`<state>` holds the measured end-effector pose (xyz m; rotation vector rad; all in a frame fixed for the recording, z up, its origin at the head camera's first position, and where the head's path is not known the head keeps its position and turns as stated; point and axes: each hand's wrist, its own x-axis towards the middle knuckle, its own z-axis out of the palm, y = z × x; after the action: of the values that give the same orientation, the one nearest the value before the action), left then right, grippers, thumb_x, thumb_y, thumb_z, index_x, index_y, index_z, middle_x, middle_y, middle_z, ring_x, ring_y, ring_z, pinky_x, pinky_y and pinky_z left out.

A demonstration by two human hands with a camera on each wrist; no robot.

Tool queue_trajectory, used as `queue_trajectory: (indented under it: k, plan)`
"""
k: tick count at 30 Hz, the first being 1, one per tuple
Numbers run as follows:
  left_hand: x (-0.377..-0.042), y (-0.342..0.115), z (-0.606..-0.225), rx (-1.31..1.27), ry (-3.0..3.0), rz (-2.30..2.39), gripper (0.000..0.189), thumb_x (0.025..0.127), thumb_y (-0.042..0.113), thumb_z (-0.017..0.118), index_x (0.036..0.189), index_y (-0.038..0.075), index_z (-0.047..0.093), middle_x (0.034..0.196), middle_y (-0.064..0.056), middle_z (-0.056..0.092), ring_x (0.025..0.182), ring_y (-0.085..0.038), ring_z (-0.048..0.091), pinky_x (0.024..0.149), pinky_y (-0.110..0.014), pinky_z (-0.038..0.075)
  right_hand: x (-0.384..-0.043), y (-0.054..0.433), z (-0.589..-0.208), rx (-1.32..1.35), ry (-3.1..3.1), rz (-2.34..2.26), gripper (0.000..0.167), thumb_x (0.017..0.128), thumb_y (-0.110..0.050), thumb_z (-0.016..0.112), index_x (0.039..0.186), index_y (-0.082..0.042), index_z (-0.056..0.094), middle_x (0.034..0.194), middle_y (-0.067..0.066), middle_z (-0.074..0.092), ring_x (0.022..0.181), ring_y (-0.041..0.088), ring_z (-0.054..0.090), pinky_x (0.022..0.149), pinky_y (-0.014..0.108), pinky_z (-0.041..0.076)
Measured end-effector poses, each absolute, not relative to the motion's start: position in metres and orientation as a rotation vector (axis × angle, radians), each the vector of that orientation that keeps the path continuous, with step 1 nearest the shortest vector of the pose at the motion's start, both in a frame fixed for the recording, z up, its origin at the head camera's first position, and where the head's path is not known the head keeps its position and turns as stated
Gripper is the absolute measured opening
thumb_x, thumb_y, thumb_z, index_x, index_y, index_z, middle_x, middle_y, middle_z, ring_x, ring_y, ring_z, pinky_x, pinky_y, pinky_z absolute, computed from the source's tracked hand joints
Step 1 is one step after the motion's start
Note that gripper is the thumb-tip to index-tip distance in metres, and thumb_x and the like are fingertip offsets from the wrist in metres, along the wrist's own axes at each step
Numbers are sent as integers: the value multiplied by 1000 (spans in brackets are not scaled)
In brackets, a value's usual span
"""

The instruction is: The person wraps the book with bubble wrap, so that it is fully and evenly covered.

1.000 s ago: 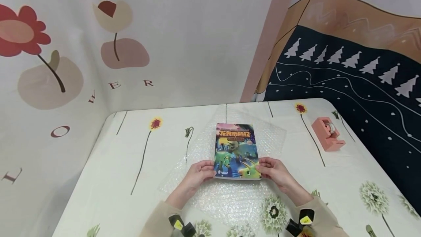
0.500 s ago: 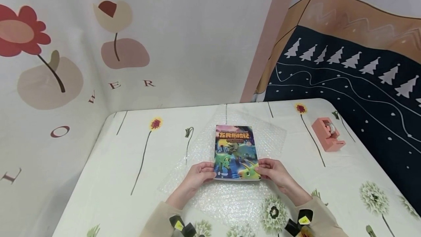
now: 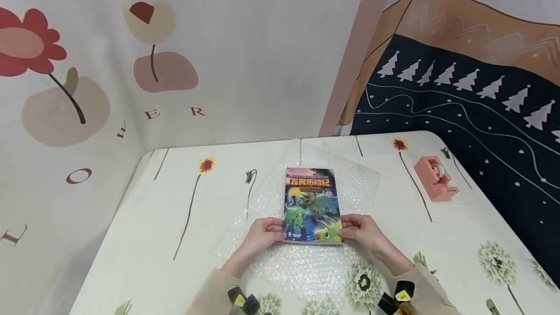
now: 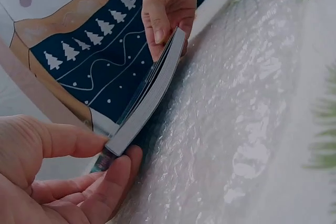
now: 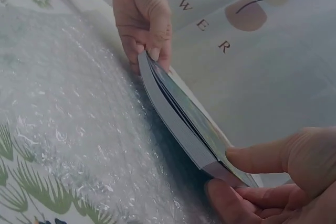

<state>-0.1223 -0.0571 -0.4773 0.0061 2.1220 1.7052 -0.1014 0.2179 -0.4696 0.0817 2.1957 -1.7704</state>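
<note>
A paperback book (image 3: 311, 205) with a colourful dinosaur cover faces up over a sheet of bubble wrap (image 3: 302, 269). My left hand (image 3: 261, 235) pinches its lower left edge, thumb on the cover and fingers beneath. At the lower right edge my right hand (image 3: 365, 232) grips it the same way. Both wrist views show the book's page block (image 4: 152, 95) bowed slightly between the hands, close over the bubble wrap. In the right wrist view the front cover (image 5: 194, 111) lifts a little from the pages near the near edge.
A pink tape dispenser (image 3: 435, 179) with a roll of tape stands at the right of the table. The flower-print tablecloth (image 3: 166, 208) spreads under everything. Printed curtains (image 3: 262, 52) rise behind and at the right side.
Both hands have brought the book slightly nearer to me, down in the head view, over the bubble wrap. The grip is the same, and the tape dispenser stays put.
</note>
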Motion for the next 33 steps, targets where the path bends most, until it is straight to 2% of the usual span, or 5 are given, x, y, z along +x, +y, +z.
queue_trajectory:
  k: [6, 14, 21, 26, 33]
  plan:
    - [-122, -55, -477, 87, 2294, 1560, 32, 75, -3, 68, 105, -12, 61, 80, -7, 64, 69, -12, 59, 65, -26, 54, -100, 217, -468, 23, 2324, -1641, 45, 82, -3, 67, 117, 21, 51, 89, 11, 65, 78, 16, 63, 66, 23, 53]
    - [-124, -55, -478, 135, 2335, 1500, 32, 74, -3, 69, 104, -12, 61, 77, -7, 62, 63, -12, 59, 57, -27, 54, -99, 217, -465, -28, 2427, -1505, 44, 85, -12, 67, 115, 19, 55, 89, 10, 66, 77, 16, 61, 63, 23, 52]
    - [-129, -62, -478, 233, 2448, 1447, 20, 72, -1, 72, 88, -6, 62, 68, -2, 59, 58, -10, 54, 55, -25, 49, -95, 221, -470, -55, 2418, -1521, 43, 85, -12, 67, 115, 18, 56, 90, 10, 66, 77, 17, 61, 63, 23, 52]
    - [-139, -63, -481, 288, 2463, 1540, 23, 74, 1, 73, 94, -5, 63, 76, -5, 64, 66, -13, 58, 61, -24, 51, -89, 224, -470, -106, 2480, -1489, 29, 84, -11, 68, 102, 11, 63, 82, 6, 64, 71, 15, 59, 60, 23, 51]
    - [-161, -56, -478, 330, 2391, 1794, 39, 77, 1, 72, 114, -7, 59, 106, -21, 63, 98, -33, 61, 85, -35, 52, -74, 220, -465, -330, 2514, -1483, 8, 79, -4, 70, 81, 0, 64, 72, 2, 60, 62, 5, 53, 55, 21, 48]
